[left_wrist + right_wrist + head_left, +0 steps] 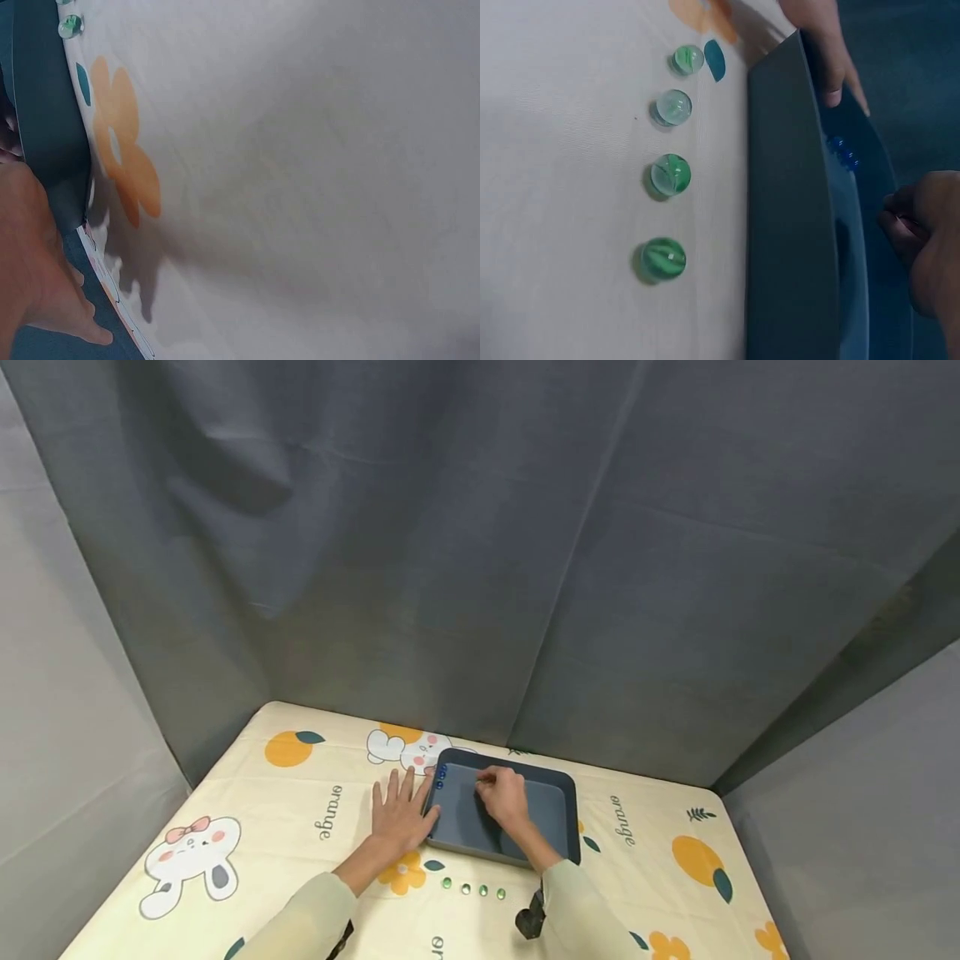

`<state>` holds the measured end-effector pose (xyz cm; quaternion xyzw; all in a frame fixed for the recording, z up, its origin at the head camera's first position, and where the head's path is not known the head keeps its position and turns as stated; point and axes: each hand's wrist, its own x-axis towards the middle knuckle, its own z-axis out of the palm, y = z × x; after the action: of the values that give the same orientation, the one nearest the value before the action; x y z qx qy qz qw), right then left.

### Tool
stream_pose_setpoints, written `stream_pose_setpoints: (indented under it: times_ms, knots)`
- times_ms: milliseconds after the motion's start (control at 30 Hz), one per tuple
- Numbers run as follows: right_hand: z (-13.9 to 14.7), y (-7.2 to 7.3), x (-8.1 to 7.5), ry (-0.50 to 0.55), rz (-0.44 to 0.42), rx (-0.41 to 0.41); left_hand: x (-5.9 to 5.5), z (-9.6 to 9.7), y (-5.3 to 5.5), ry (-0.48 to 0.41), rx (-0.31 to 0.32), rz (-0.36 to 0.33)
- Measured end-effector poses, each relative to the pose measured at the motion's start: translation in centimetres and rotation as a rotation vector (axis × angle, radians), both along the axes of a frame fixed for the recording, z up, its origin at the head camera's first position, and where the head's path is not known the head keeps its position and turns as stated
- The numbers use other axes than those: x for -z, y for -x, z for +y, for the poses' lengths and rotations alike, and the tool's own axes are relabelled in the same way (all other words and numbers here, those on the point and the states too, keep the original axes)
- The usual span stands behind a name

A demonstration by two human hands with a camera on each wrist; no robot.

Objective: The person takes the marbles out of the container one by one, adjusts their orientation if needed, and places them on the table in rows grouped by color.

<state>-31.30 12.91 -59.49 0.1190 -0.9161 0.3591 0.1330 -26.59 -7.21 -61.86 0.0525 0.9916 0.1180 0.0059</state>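
Observation:
A dark grey-blue rectangular tray [551, 806] lies on the table, with small blue marbles [439, 785] along its left side. My left hand [400, 820], fingers spread, rests at the tray's left rim, its thumb over the edge. My right hand [504, 795] hovers above the middle of the tray. Its fingers are curled with the tips together, also in the right wrist view; nothing shows between them, though the inside of the grasp is hidden. Several clear green-streaked marbles [670, 175] stand in a row on the cloth along the tray's near side.
A cream cloth [285, 827] printed with oranges, flowers and rabbits covers the table. A dark grey curtain [420, 568] hangs behind the table's far edge. Lighter grey panels [67, 693] close off the left and right sides.

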Motion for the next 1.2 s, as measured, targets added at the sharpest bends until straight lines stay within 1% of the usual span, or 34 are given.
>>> stream_pose_setpoints:
  times_ms: [167, 300, 467, 567, 700, 767, 833, 967, 1200]
  knots:
    - [1.0, -1.3, -1.0, 0.034, -0.053, 0.014, 0.0, 0.0, 0.0, -0.009, 0.000, 0.008]
    - [1.9, -2.7, -1.4, 0.060, -0.088, 0.026, -0.1, 0.0, -0.1, -0.017, -0.004, 0.017]
    - [3.3, -5.1, -1.4, 0.080, -0.087, 0.019, 0.1, 0.0, -0.1, -0.024, -0.002, 0.022]
    - [4.2, -6.7, -1.7, 0.095, -0.103, 0.015, 0.3, 0.1, -0.1, -0.024, -0.003, 0.027]
    - [5.4, -8.6, -1.9, 0.113, -0.127, 0.023, 0.2, 0.0, -0.1, -0.021, -0.003, 0.020]
    - [5.9, -9.3, -1.9, 0.113, -0.122, 0.020, 0.0, 0.0, -0.2, -0.021, 0.000, 0.016]
    - [6.3, -9.9, -1.9, 0.113, -0.130, 0.031, 0.0, 0.0, -0.2, -0.018, 0.001, 0.007]
    - [6.8, -11.0, -2.0, 0.108, -0.138, 0.030, 0.1, 0.0, -0.1, -0.017, 0.001, 0.013]
    - [7.2, -12.8, -1.7, 0.084, -0.208, 0.041, 0.1, -0.1, 0.0, -0.022, 0.002, 0.020]
